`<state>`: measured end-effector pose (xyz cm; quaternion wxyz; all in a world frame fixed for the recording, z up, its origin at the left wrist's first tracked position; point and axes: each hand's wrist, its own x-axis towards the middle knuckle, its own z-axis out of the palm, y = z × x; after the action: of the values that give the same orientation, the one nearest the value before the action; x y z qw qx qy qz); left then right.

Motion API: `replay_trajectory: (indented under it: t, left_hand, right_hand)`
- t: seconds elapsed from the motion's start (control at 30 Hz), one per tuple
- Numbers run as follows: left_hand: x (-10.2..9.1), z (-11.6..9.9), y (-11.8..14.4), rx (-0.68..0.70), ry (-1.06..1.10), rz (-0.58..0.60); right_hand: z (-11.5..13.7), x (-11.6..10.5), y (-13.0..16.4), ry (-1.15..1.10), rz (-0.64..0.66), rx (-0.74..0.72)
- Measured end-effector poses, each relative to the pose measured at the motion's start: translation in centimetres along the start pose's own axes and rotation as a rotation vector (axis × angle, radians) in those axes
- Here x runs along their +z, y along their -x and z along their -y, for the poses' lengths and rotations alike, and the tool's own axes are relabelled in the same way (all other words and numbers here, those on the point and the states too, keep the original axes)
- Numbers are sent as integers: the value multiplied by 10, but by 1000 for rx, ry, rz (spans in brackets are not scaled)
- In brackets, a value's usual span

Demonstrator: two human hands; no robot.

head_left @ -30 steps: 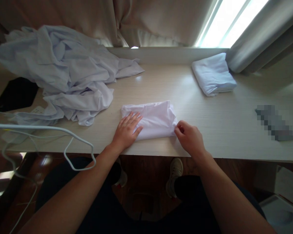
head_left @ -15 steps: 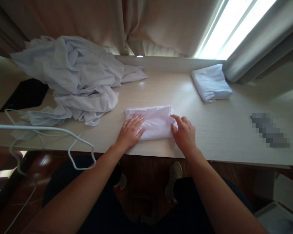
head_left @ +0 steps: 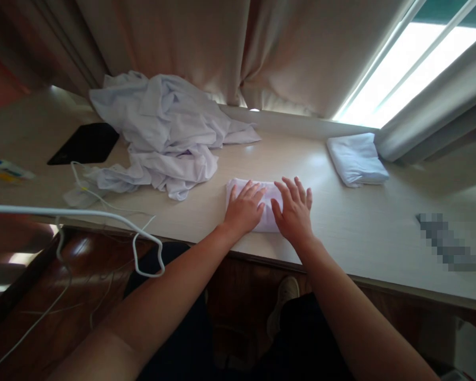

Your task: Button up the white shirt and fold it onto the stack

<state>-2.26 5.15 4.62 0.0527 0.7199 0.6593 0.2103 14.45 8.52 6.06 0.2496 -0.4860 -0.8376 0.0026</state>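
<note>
A small folded white cloth (head_left: 270, 197) lies near the front edge of the pale wooden table (head_left: 341, 233). My left hand (head_left: 244, 209) presses flat on its left half, fingers spread. Flat on the right half rests my right hand (head_left: 293, 210), also with spread fingers. The two hands lie side by side and cover most of the cloth. Neither hand grips anything.
A heap of crumpled white garments (head_left: 166, 135) lies at the back left. A folded white stack (head_left: 357, 160) sits at the back right by the curtain. A black pad (head_left: 85, 144), white cables (head_left: 103, 203), and a blurred object (head_left: 448, 242) also rest on the table.
My right hand folded the cloth's right end over to the left, making it about half as wide, and now lies flat on it. The camera has tilted up and left.
</note>
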Motion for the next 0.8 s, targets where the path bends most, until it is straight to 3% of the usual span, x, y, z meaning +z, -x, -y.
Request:
replay_trajectory:
  t: [0.2,0.4,0.6,0.8]
  left_hand:
    - [26,34,-28,-175,-36,80]
    - [43,49,-31,-207,-77,49]
    - [44,50,-45,-242,-119,98]
    - [40,53,-48,-223,-86,84]
  right_hand:
    - [-12,55,-28,33,372,-35]
    - [-19,77,-35,91,417,29]
    - [-18,84,-48,200,498,63]
    - [-17,83,-48,205,476,82]
